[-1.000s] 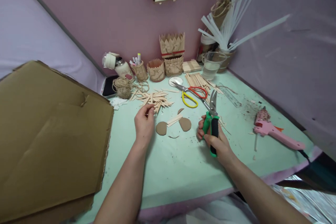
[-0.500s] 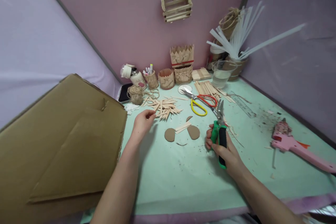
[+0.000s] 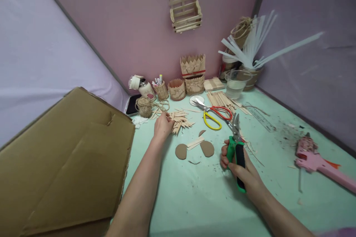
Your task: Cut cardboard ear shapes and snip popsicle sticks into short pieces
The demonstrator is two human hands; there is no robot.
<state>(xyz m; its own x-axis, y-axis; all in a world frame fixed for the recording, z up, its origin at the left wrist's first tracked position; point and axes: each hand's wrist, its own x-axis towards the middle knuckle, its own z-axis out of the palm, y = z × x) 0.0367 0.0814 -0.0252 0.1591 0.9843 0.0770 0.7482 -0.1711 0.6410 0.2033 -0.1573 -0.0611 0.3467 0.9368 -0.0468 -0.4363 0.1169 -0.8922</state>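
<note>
My left hand (image 3: 163, 126) is at the left side of a pile of cut wooden stick pieces (image 3: 182, 119), its fingers bent together and touching the pile; what they pinch is hidden. In my right hand (image 3: 241, 168) is a pair of pruning shears (image 3: 230, 149) with green and black handles, blades pointing up and away. Between the hands lie two rounded brown cardboard pieces (image 3: 181, 151), (image 3: 207, 148) with pale stick pieces (image 3: 195, 143) between them. A small brown offcut (image 3: 202, 132) sits just above.
Scissors (image 3: 212, 121) with red and yellow handles lie behind the shears. A pink glue gun (image 3: 314, 161) is at right, a large cardboard sheet (image 3: 75, 155) at left. Twine (image 3: 145, 107), stick-covered pots (image 3: 177, 89), loose sticks (image 3: 219, 100) and a water cup (image 3: 236, 87) stand farther back.
My left hand has moved right and forward onto the stick pile. My right hand still holds the shears, slightly lower in view; the camera has tilted up a little.
</note>
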